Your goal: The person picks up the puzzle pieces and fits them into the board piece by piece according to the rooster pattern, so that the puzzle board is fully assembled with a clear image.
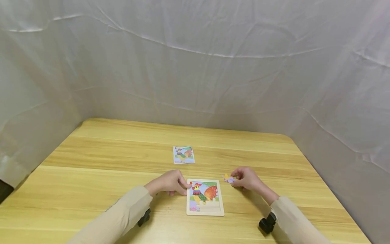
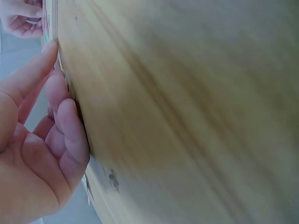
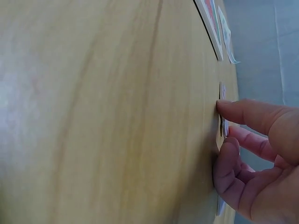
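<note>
A jigsaw puzzle board (image 1: 205,214) with a pale wooden rim lies on the table, showing a rooster picture; bare wood shows in its lower right part. At the board's left rim is my left hand (image 1: 171,183), thumb and index finger holding the edge, the other fingers loosely bent in the left wrist view. To the right of the board, my right hand (image 1: 247,178) pinches a purple puzzle piece (image 1: 231,180) between thumb and index finger, low over the table. A yellow-orange piece (image 1: 226,176) lies right beside it, partly overlapped in the head view.
Behind the board, a small printed rooster picture card (image 1: 184,155) lies on the wooden table (image 1: 122,152). Grey cloth (image 1: 195,67) hangs around the table's back and sides. Black wrist devices (image 1: 267,223) sit at the cuffs of both beige sleeves.
</note>
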{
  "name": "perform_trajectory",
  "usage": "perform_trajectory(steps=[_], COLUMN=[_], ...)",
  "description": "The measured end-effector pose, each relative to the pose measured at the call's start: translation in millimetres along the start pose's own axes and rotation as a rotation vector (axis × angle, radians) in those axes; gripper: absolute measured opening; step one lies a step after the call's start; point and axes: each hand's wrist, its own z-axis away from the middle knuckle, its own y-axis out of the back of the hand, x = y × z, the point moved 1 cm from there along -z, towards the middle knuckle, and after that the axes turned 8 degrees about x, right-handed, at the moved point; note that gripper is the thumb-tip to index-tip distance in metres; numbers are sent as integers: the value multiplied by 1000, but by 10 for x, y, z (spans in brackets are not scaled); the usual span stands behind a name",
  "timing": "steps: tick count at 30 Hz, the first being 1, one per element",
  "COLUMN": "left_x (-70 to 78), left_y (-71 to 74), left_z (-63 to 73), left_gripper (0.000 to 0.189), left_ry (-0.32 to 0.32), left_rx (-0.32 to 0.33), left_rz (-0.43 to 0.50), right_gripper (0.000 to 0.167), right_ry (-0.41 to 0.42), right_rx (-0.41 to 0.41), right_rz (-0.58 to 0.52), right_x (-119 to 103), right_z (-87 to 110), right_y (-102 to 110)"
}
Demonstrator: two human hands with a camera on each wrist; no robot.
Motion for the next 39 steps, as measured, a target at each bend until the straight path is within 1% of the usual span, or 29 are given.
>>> perform_trajectory(steps=[4, 8, 11, 16, 23, 30, 36, 39], left_x=[-10, -7, 1, 22, 60, 71, 61, 53], left_y=[-6, -13, -15, -5, 28, 29, 13, 11], left_z=[-3, -3, -1, 4, 12, 18, 19, 15], left_gripper=[16, 16, 18, 20, 19, 19, 19, 19], left_ry=[1, -4, -9, 3, 3, 10, 13, 12], left_rx=[3, 5, 6, 18, 24, 27, 29, 29], left_rz=[0, -4, -22, -48, -53, -45, -46, -49], right_gripper=[23, 25, 27, 29, 29, 28, 28, 27], right_ry=[24, 45, 59, 95, 130, 155, 186, 187], right_rx=[-24, -47, -53, -55, -84, -125, -187, -222], right_rz=[-14, -42, -69, -105, -136, -141, -215, -218], right_x=[-9, -31, -60, -122, -214, -265, -317, -357], right_z=[20, 47, 74, 135, 223, 321, 427, 483], right_y=[2, 11, 21, 36, 31, -32, -138, -207])
